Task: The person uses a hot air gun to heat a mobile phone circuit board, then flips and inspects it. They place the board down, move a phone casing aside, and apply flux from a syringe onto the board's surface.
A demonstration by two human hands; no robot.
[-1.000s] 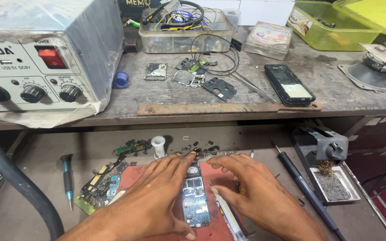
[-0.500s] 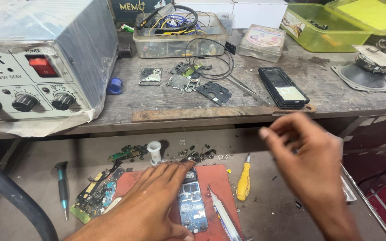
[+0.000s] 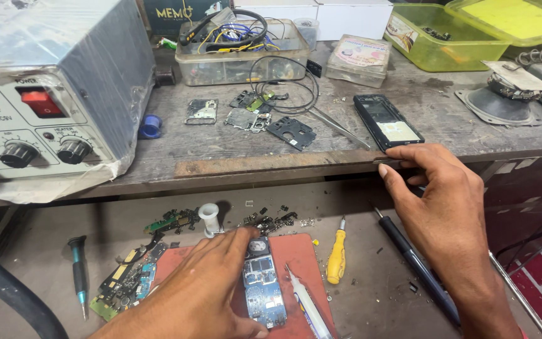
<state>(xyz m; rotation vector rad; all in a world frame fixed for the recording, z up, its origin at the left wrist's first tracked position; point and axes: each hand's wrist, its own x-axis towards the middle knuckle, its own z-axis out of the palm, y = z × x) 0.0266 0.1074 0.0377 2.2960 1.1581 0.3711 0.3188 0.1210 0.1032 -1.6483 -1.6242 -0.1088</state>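
Big grey rework station (image 3: 51,81) sits on the upper shelf's left end. Down on the red mat (image 3: 296,251), the left hand (image 3: 202,289) lies flat, fingers spread, pinning the blue phone board (image 3: 262,285). The right hand (image 3: 443,201) is up at the shelf edge, loosely curled, fingertips touching the wood just below the black phone frame (image 3: 388,121). A yellow screwdriver (image 3: 336,254) lies beside the mat.

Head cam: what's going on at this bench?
A person is working on phone parts. The left hand presses a blue phone circuit board onto a red mat on the lower surface. The right hand is raised to the edge of the upper shelf, fingers beside a black phone frame. A yellow screwdriver lies beside the mat.
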